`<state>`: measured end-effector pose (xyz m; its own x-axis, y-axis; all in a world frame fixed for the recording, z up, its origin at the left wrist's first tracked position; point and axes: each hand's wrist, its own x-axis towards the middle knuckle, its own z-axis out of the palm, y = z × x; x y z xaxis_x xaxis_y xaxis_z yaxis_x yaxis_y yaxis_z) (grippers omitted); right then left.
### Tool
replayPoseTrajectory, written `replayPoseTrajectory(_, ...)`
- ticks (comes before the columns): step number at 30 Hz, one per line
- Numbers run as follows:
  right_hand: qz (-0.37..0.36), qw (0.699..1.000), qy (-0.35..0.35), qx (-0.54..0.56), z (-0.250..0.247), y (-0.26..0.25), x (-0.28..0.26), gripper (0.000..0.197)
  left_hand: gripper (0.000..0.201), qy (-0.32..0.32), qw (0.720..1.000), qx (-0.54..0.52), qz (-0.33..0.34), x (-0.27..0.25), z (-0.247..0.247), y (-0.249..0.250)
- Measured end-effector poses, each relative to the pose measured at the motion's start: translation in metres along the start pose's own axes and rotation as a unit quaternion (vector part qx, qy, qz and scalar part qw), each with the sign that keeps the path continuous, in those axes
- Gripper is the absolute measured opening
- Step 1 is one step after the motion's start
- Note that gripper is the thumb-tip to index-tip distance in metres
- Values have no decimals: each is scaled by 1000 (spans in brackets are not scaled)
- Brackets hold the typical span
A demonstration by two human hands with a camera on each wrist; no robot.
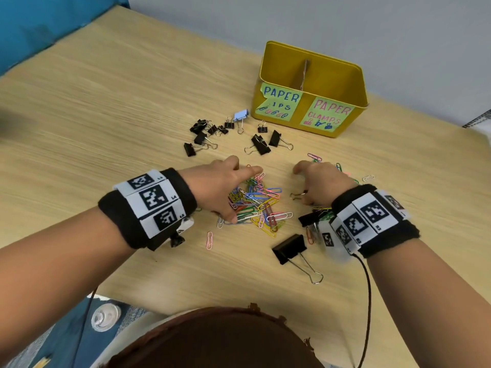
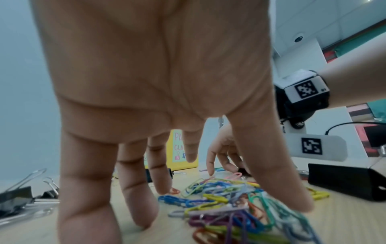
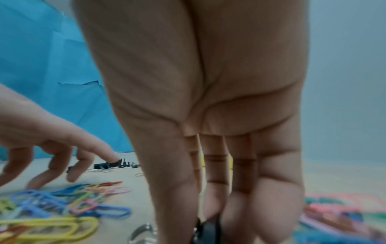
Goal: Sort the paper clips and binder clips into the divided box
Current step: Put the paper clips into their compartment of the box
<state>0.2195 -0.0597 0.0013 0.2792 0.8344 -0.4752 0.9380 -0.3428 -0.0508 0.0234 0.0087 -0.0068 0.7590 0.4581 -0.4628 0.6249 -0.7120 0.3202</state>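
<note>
Dozens of coloured paper clips lie heaped on the counter under the left hand, whose fingers spread straight down over the heap. Just beside it, the right hand pinches a small black binder clip with curled fingers. More binder clips lie scattered towards the yellow divided box, which stands well apart from both hands.
</note>
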Motion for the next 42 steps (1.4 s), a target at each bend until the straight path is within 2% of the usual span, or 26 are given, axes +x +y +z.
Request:
replayPoseTrajectory(3,-19,999,40,-20,-9,-8,-7,61,114,-2,999,29,-12,0,3,1)
replayPoseTrajectory(6,-110,994,-18,9,-5,-39,-20,88,110,-4,998,54,-34,-1,3,4)
replayPoseTrajectory(8,-136,989,-46,-24,5,-57,-23,96,98,11,998,44,-45,-1,5,6)
replayPoseTrajectory(11,-140,989,-29,-32,11,-69,-17,78,68,51,998,-4,-48,4,6,7)
replayPoseTrajectory(15,-153,988,-23,7,-1,-62,-6,52,30,63,997,-31,-32,13,1,6)
replayPoseTrajectory(17,-123,986,-39,110,-4,-51,0,46,23,59,997,-38,-38,17,-3,3)
replayPoseTrajectory(19,-91,966,-71,230,-5,-39,6,39,21,49,995,-74,-47,19,-11,-4)
replayPoseTrajectory(22,-67,921,-101,370,-11,-19,11,34,17,41,983,-170,-57,21,-25,-16)
replayPoseTrajectory(24,-73,891,-93,439,-21,-9,11,33,7,50,971,-228,-50,23,-37,-23)
replayPoseTrajectory(25,-83,876,-84,468,-28,-4,11,31,8,59,962,-264,-37,24,-45,-25)
replayPoseTrajectory(27,-104,841,-59,528,-50,1,14,30,16,97,938,-332,-9,30,-67,-26)
replayPoseTrajectory(28,-112,825,-37,553,-65,3,17,31,12,128,927,-352,2,33,-81,-23)
replayPoseTrajectory(29,-119,811,-9,572,-79,4,21,32,5,164,918,-360,10,37,-95,-19)
replayPoseTrajectory(32,-122,781,91,606,-121,1,41,30,14,292,898,-328,6,62,-136,-7)
replayPoseTrajectory(34,-93,793,156,581,-138,-5,63,28,17,352,897,-266,-12,80,-155,2)
replayPoseTrajectory(36,-53,831,182,523,-144,-14,83,27,23,360,913,-189,-33,97,-162,6)
replayPoseTrajectory(39,-13,896,127,426,-143,-23,100,49,31,293,947,-119,-60,113,-158,4)
replayPoseTrajectory(41,-6,937,102,334,-142,-22,100,64,39,282,952,-94,-77,111,-154,0)
replayPoseTrajectory(42,-10,945,123,304,-142,-21,97,65,41,297,948,-82,-80,106,-153,-3)
